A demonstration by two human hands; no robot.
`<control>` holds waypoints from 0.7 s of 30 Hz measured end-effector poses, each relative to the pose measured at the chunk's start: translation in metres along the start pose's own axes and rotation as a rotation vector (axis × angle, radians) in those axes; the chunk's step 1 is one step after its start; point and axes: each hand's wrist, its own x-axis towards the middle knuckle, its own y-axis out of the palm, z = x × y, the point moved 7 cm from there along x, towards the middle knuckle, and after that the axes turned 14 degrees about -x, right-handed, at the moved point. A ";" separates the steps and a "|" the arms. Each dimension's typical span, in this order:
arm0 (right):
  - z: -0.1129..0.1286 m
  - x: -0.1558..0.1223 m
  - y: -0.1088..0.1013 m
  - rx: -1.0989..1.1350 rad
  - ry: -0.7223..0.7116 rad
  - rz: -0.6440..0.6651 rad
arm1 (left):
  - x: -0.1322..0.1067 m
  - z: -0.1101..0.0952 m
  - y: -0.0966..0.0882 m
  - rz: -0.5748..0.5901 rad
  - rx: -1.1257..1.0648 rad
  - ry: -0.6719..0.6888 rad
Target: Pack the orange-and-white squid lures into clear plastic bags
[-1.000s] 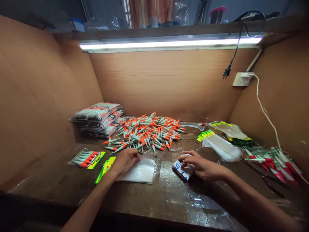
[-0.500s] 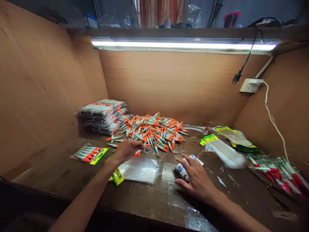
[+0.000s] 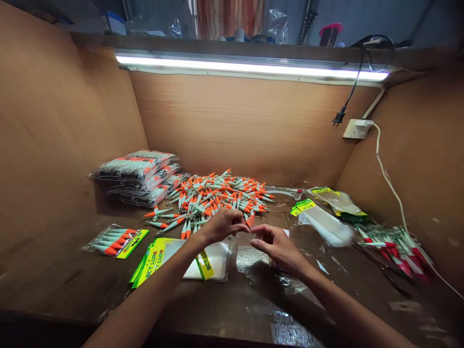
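My left hand (image 3: 225, 226) hovers at the front of a pile of orange-and-pale fishing lures (image 3: 217, 195), thumb and fingers pinched together. An orange lure tip (image 3: 250, 219) shows right beside its fingertips; whether it is in the grip I cannot tell. My right hand (image 3: 277, 245) is close by, its thumb and index finger curved but apart, pointing at the left fingertips. It mostly hides a white-and-blue item beneath it. Under my left forearm lie clear bags (image 3: 219, 256) and yellow-green BCT LURE header cards (image 3: 154, 261).
At left sit a filled lure packet (image 3: 116, 240) and a stack of packed bags (image 3: 139, 176). To the right are more carded bags (image 3: 324, 222) and red-and-white lures (image 3: 393, 251). A black plug (image 3: 339, 117) dangles near the wall outlet (image 3: 358, 129).
My left hand has moved right, off the clear bags. My right hand has lifted from the white-and-blue item and drawn in towards it. The view has shifted slightly right.
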 end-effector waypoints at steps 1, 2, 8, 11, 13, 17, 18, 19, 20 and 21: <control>-0.002 0.006 0.001 0.074 0.031 -0.007 | 0.001 0.001 0.004 0.006 -0.021 -0.001; -0.006 0.010 0.000 0.124 0.061 -0.026 | 0.001 0.003 0.006 0.009 -0.051 -0.016; -0.024 -0.012 -0.028 -0.351 0.096 -0.273 | -0.015 0.042 0.006 0.063 -0.370 -0.263; -0.035 -0.043 -0.029 -0.779 0.130 -0.310 | -0.019 0.047 0.007 0.091 -0.366 -0.295; -0.051 -0.063 -0.023 -0.916 0.172 -0.227 | -0.019 0.046 0.007 0.108 -0.332 -0.301; -0.076 -0.083 -0.022 -0.984 0.203 -0.091 | -0.018 0.045 0.008 0.152 -0.214 -0.255; -0.077 -0.082 -0.023 -0.977 0.197 -0.088 | -0.018 0.047 0.009 0.157 -0.188 -0.247; -0.076 -0.079 -0.024 -0.968 0.192 -0.102 | -0.018 0.049 0.009 0.158 -0.173 -0.246; -0.073 -0.074 -0.024 -0.964 0.191 -0.129 | -0.019 0.052 0.010 0.158 -0.166 -0.252; -0.069 -0.069 -0.024 -0.968 0.195 -0.164 | -0.019 0.056 0.011 0.158 -0.166 -0.264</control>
